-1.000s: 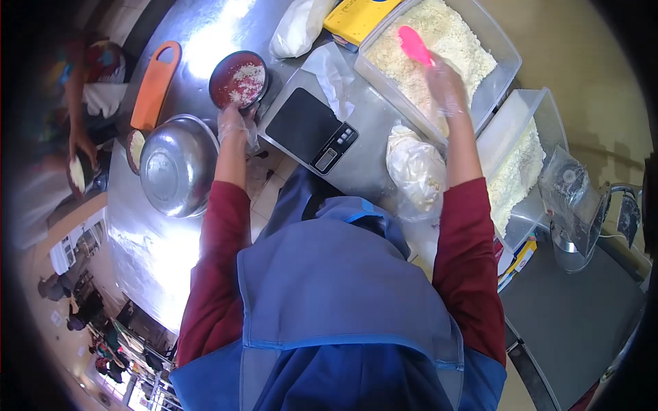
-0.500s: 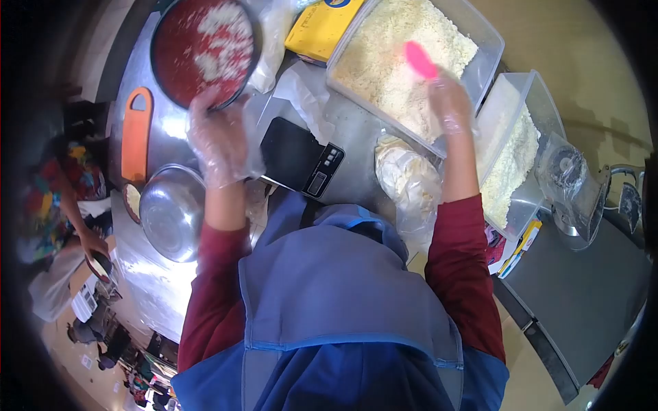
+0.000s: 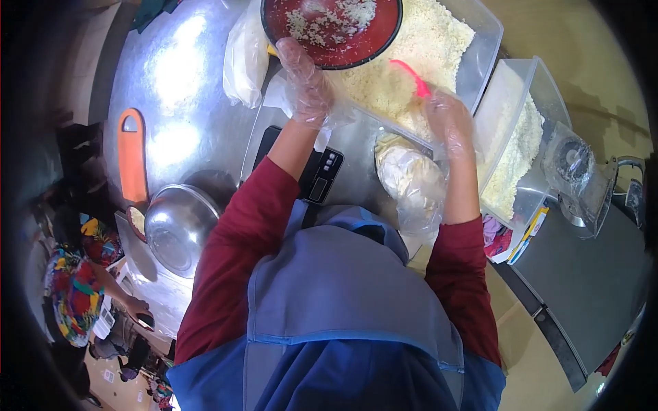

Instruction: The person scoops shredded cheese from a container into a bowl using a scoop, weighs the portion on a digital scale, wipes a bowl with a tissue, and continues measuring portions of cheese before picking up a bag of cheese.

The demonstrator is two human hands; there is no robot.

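Observation:
My left hand (image 3: 310, 85), in a clear plastic glove, grips the rim of a round red pan (image 3: 370, 42) with a dark edge. White crumbs lie scattered inside it. The pan is raised over the near left corner of a clear bin of pale crumbs (image 3: 391, 99). My right hand (image 3: 449, 120), gloved too, is closed round the handle of a pink scoop (image 3: 419, 82), which is over the crumbs in that bin. Below my left wrist is a black digital scale (image 3: 322, 171), partly covered by the forearm.
A second crumb bin (image 3: 517, 157) stands right of the first. Near my right forearm lies a plastic bag (image 3: 411, 178). At left are a metal bowl (image 3: 179, 229), an orange-handled tool (image 3: 132, 157) and a white bag (image 3: 245, 61). Another person's hand (image 3: 139, 309) holds something dark, lower left.
My left hand has carried the red pan rightward, from the metal table to the crumb bin's edge. The pink scoop has tilted and moved slightly lower in the view.

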